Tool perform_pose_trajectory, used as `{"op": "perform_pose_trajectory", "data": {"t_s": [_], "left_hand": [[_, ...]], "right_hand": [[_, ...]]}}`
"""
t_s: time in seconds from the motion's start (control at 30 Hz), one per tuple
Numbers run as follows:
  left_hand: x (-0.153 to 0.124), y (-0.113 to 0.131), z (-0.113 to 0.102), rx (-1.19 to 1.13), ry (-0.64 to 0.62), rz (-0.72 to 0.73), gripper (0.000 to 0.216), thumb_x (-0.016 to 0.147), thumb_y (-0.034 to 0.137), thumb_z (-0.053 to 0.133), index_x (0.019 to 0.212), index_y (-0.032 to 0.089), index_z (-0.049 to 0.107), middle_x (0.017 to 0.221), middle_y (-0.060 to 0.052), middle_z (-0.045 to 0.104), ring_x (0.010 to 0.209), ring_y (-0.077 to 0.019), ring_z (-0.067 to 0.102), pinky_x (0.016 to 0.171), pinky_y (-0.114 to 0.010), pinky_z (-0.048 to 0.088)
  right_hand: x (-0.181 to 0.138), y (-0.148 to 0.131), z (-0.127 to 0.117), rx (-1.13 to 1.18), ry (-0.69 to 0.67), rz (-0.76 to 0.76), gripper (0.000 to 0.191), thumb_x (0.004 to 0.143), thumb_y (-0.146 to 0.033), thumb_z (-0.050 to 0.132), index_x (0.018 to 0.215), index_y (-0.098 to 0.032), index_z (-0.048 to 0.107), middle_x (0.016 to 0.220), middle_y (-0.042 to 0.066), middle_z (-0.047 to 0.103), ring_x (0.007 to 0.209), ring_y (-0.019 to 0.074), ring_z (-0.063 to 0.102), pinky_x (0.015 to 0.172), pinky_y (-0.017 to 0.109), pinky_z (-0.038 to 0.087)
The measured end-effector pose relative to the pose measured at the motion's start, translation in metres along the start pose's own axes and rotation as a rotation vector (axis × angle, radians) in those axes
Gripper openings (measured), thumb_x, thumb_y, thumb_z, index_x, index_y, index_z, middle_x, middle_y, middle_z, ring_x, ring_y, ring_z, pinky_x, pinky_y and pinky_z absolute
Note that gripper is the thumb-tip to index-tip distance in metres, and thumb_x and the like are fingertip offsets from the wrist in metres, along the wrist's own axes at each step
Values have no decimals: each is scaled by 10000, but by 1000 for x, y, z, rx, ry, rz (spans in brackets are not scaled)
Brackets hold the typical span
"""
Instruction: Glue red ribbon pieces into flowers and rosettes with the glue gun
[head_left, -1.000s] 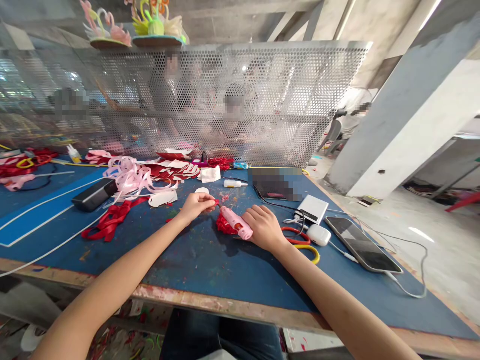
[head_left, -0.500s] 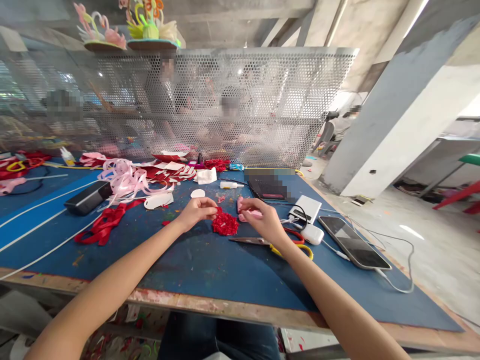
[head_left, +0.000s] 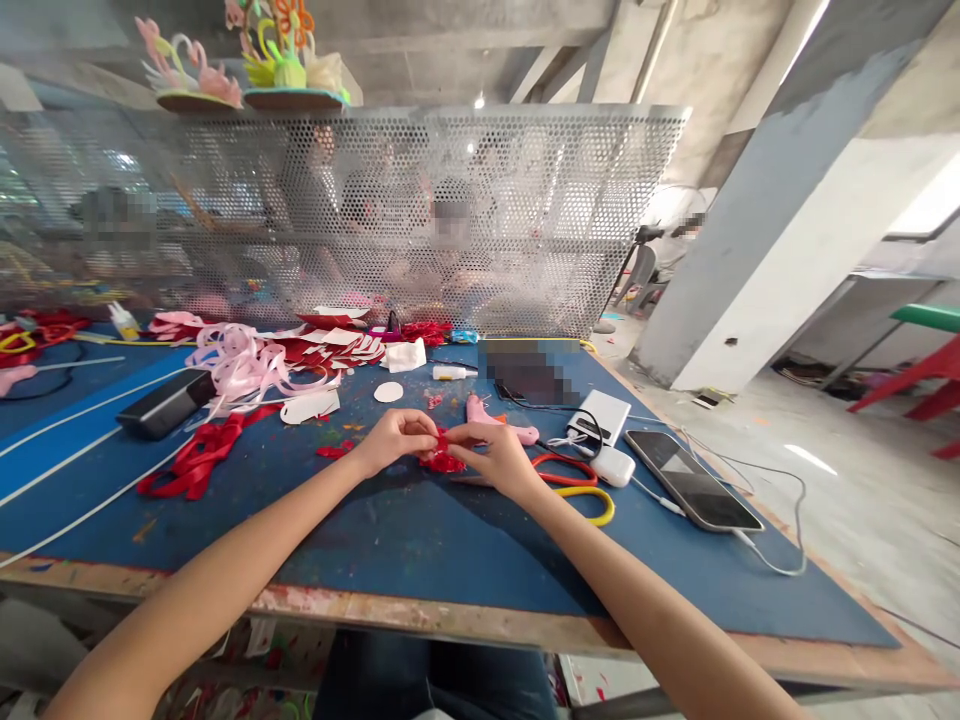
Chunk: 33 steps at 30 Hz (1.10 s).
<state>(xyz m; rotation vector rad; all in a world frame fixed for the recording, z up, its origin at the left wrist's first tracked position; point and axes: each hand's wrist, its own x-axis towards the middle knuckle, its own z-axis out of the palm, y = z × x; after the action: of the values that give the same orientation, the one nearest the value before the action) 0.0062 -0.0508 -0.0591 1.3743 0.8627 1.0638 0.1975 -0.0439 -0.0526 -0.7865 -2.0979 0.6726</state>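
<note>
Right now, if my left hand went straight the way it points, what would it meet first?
Your left hand would probably meet your right hand first, though the red ruffle sits right there too; depth is unclear.

- Ruffle [head_left: 441,463]: bright red all over
- Glue gun [head_left: 523,434]: baby pink
- Scissors [head_left: 610,506]: mismatched handles lol, one orange-red, one yellow
- Tabletop [head_left: 360,560]: dark blue, kinda speckled, with a brighter blue patch
- Pink ribbon [head_left: 238,366]: pale and a bit shiny
- Red ribbon [head_left: 196,464]: solid deep red
- Phone [head_left: 694,480]: black glass, lighter edge
- Power bank [head_left: 606,410]: mostly white
- Screen [head_left: 375,220]: silvery grey, dotted with holes
- Column [head_left: 780,210]: grey and white
</note>
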Motion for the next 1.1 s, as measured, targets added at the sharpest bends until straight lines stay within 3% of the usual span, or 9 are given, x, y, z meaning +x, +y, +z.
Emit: {"op": "perform_pose_trajectory", "data": {"t_s": [0.33, 0.6, 1.1], "left_hand": [[1, -2, -1, 53, -10, 57, 140, 637, 228, 700, 716, 140, 625, 574, 13, 635, 522, -114, 587, 567, -242, 486], [-2, -2, 2, 74, 43, 258, 296, 643, 154, 708, 900, 174, 562, 841, -15, 674, 803, -130, 631, 726, -237, 475], [-5, -2, 9, 121, 138, 351, 385, 654, 221, 738, 962, 187, 509, 769, -11, 699, 709, -133, 654, 686, -256, 491]], "right_hand": [[0, -1, 1, -8, 45, -11, 103, 753, -249, 620, 776, -192, 702, 745, 23, 709, 664, 151, 628, 648, 269, 509], [0, -3, 2, 21, 161, 41, 146, 766, -305, 600, 742, -183, 675, 703, 32, 681, 610, 144, 592, 593, 269, 484], [-1, -7, 4, 128, 133, 103, 192, 755, -375, 614, 751, -189, 663, 703, 36, 675, 634, 159, 604, 613, 288, 502]]}}
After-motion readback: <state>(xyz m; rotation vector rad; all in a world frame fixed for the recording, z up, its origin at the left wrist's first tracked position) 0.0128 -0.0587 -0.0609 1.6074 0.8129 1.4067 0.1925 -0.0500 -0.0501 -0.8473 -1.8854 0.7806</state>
